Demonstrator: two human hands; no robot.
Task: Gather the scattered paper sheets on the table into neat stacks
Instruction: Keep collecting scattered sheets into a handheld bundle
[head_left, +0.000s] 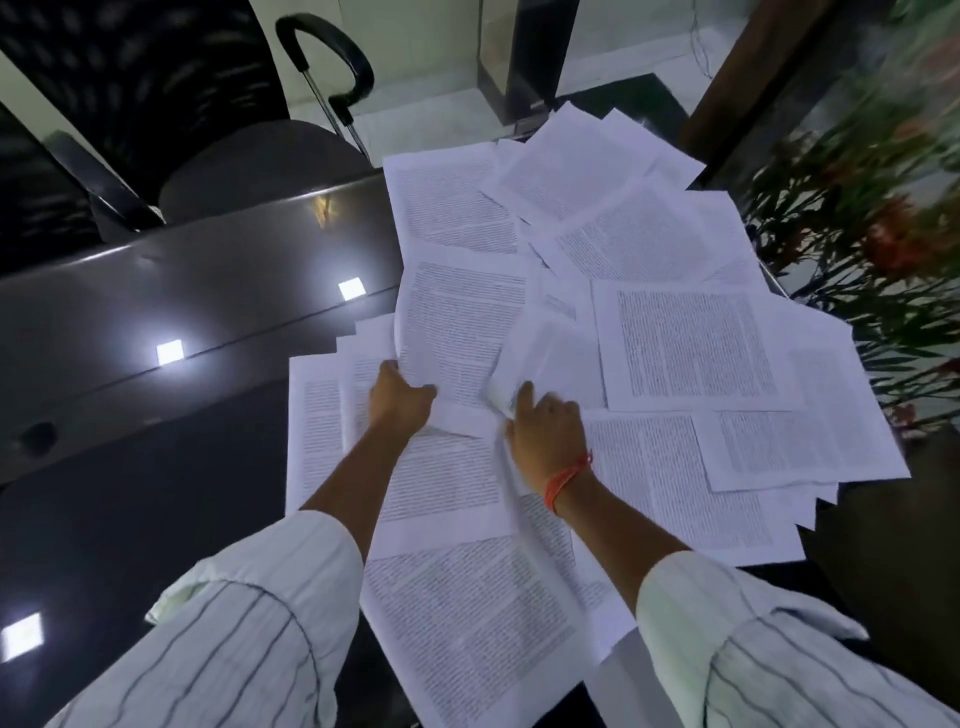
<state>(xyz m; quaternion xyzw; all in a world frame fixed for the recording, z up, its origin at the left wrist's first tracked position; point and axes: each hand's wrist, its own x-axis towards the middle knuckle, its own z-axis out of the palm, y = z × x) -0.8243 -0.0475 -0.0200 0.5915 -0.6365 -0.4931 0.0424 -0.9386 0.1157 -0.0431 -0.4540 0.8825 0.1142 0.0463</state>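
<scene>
White paper sheets (680, 343) lie spread all over the dark table (156, 322), overlapping each other. The left hand (400, 397) grips the edge of one bent sheet (457, 332). The right hand (543, 428) pinches a curled sheet (550, 358) just beside it.

White printed paper sheets (685, 343) lie scattered and overlapping across the dark table (156, 322).

Both your arms reach forward, sleeves pushed up. Your left hand (401, 397) curls in a pinch; your right hand (543, 423), blurred, seems loosely curled, index extended.
</scene>
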